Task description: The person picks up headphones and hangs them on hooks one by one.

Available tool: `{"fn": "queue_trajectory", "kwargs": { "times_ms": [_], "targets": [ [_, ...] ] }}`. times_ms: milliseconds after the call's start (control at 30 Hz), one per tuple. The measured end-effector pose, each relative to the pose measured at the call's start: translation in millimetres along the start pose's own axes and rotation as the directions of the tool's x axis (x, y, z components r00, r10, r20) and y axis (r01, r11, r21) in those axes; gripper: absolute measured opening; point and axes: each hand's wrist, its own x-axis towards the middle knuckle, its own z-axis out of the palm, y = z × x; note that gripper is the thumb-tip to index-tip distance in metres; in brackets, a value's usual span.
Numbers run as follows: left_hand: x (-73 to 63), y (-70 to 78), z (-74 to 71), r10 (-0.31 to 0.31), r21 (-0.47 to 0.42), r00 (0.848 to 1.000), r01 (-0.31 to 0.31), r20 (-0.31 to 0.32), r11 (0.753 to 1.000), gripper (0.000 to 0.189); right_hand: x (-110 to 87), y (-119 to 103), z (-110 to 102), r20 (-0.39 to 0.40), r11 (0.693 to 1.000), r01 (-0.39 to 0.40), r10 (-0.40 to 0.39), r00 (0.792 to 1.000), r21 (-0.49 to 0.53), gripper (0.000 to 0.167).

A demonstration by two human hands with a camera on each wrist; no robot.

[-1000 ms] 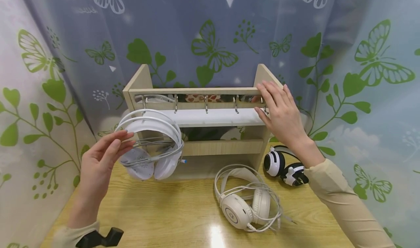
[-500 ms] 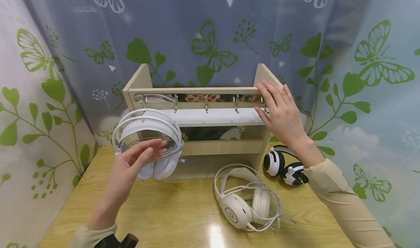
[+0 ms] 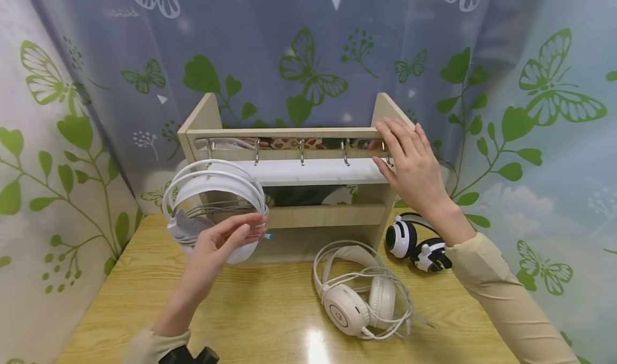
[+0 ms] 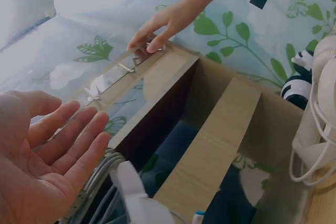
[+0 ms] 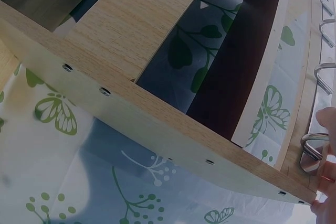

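White headphones (image 3: 217, 183) with a coiled grey cable hang at the leftmost hook of a wooden rack (image 3: 337, 216). In front of them is my left hand (image 3: 224, 249), its fingers loosely extended and nothing held. The left wrist view shows this hand (image 4: 52, 156) with its palm turned up, beside the cable and a white part of the headphones (image 4: 131, 192). At the rack's top right corner my right hand (image 3: 409, 168) rests on the hook rail (image 3: 279, 133), fingers extended over its upper edge and thumb lower, by the last hook. Only fingertips (image 5: 328, 171) show in the right wrist view.
Cream headphones (image 3: 347, 308) with a loose cable lie on the wooden table (image 3: 270, 321) before the rack. Black and white headphones (image 3: 402, 238) lie right of it. Several metal hooks (image 3: 302, 152) line the rail. A patterned curtain (image 3: 260, 37) hangs behind.
My left hand has moved rightward and slightly down across the front of the hanging headphones. My right hand stays on the rail, and the headphones hang almost unchanged.
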Motion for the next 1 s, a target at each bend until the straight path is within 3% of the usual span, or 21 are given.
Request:
{"fn": "queue_trajectory", "kwargs": {
  "times_ms": [733,1000],
  "targets": [
    [18.7,-30.8,36.7,-0.027,0.001,0.993,0.027,0.115,1.0,0.032,-0.4,1.1,-1.1,-0.002,1.0,0.004,-0.004,1.0,-0.006,0.072],
    [24.9,-45.3,47.6,-0.067,0.015,0.989,0.066,0.131,0.998,0.033,-0.6,0.2,-0.3,0.0,1.0,0.008,-0.008,1.0,-0.011,0.071]
  ]
}}
